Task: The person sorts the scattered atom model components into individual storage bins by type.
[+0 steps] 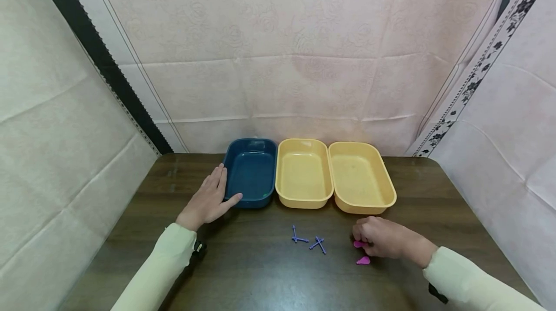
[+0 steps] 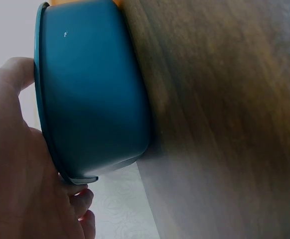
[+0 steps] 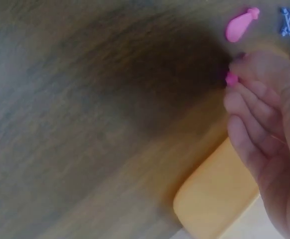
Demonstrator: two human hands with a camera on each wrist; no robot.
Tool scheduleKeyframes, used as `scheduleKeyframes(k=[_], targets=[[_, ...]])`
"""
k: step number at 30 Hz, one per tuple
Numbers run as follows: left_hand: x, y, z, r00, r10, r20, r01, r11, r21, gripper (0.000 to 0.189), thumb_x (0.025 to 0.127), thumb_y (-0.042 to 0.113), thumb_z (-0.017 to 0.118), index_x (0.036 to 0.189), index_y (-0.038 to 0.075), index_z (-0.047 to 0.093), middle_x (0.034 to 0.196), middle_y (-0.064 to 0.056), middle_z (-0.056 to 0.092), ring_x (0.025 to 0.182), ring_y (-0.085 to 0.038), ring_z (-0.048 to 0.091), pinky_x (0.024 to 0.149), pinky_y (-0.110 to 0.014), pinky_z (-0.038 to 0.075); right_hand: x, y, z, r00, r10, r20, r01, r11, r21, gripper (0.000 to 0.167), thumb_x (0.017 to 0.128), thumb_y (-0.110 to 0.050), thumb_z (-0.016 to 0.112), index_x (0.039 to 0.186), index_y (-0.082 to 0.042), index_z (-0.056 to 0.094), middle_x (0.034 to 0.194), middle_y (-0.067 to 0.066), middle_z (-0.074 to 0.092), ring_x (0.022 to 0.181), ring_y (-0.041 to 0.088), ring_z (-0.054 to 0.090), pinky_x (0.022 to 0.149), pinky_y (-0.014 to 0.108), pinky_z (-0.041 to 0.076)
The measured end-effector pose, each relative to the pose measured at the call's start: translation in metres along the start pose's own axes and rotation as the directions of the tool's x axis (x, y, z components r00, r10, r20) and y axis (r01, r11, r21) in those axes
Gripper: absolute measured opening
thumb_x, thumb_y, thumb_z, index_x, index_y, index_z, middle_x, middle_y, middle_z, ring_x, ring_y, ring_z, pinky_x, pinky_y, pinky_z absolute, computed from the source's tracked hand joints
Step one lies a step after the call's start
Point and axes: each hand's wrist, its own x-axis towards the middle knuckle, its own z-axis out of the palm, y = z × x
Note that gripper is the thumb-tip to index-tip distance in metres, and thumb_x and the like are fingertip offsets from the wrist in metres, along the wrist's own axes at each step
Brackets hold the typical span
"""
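My left hand (image 1: 209, 200) rests at the near left corner of the blue tray (image 1: 251, 171), fingers extended along its side and thumb over the front rim. In the left wrist view the thumb and palm touch the rim of the blue tray (image 2: 90, 84). To the right, my right hand (image 1: 382, 237) pinches a pink balloon (image 1: 359, 244), uninflated, close to the tabletop. Most of that balloon is hidden by the fingers in the right wrist view, where only a pink end (image 3: 231, 78) shows. A second pink balloon (image 1: 363, 260) lies on the table just nearer than this hand.
Two yellow trays, a middle one (image 1: 304, 201) and a right one (image 1: 365, 207), stand in a row beside the blue tray. Several thin purple sticks with knobbed ends (image 1: 319, 243) lie crossed on the brown table (image 1: 260, 272). Pale cloth (image 1: 282, 89) hangs behind and at both sides.
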Motion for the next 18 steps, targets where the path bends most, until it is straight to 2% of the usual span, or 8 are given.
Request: scheduleKeyframes(k=[7,18], targets=[[0.002,-0.001,0.002,1.0,-0.013,0.018,0.013,1.0,0.001,0.105,0.104,0.07,0.041,0.167,-0.005,0.004,0.178,-0.023,0.0,0.166,-0.042,0.006,0.134,-0.059,0.012,0.0,0.001,0.003,0.998,0.059,0.0,-0.059,0.997,0.054,0.027,0.076,0.001,0.078,0.078,-0.018,0.06,0.075,-0.01,0.054,0.068,-0.007,0.039,0.056,0.012,0.037],[0.002,-0.001,0.001,1.0,-0.017,0.021,0.017,1.0,-0.005,0.105,0.104,0.07,0.042,0.167,-0.005,0.004,0.178,-0.022,-0.001,0.166,-0.042,0.005,0.134,-0.06,0.011,0.011,-0.003,-0.006,0.997,0.067,-0.031,-0.064,0.995,0.073,0.023,0.079,-0.003,0.078,0.082,-0.021,0.063,0.077,-0.013,0.055,0.07,-0.006,0.047,0.059,0.013,0.043]])
